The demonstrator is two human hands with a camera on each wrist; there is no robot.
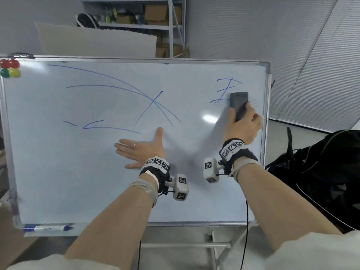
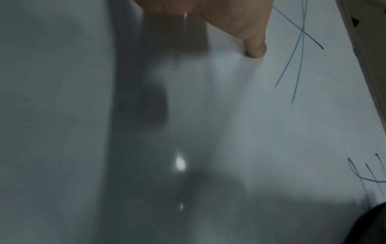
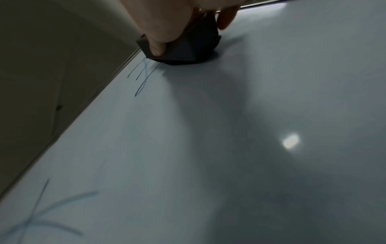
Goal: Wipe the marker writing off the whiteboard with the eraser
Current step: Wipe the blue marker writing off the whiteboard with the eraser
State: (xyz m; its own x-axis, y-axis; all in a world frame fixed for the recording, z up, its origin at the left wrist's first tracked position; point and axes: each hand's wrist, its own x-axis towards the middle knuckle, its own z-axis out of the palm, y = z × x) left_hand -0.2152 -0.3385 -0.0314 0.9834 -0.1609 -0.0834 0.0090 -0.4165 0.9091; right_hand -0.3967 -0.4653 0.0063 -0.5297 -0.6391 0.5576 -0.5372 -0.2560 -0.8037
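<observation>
Gripping the eraser (image 1: 239, 105) by its hard sides, the right hand (image 1: 243, 125) presses it on the whiteboard (image 1: 97, 172) — light, probably soft-faced; the left hand (image 1: 140, 151) lies flat, fingers spread.

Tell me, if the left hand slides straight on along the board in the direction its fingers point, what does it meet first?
Probably bare whiteboard only. The left hand lies flat, fingers pointing left; the blue lines sit higher, so the way looks free up to the frame.
</observation>
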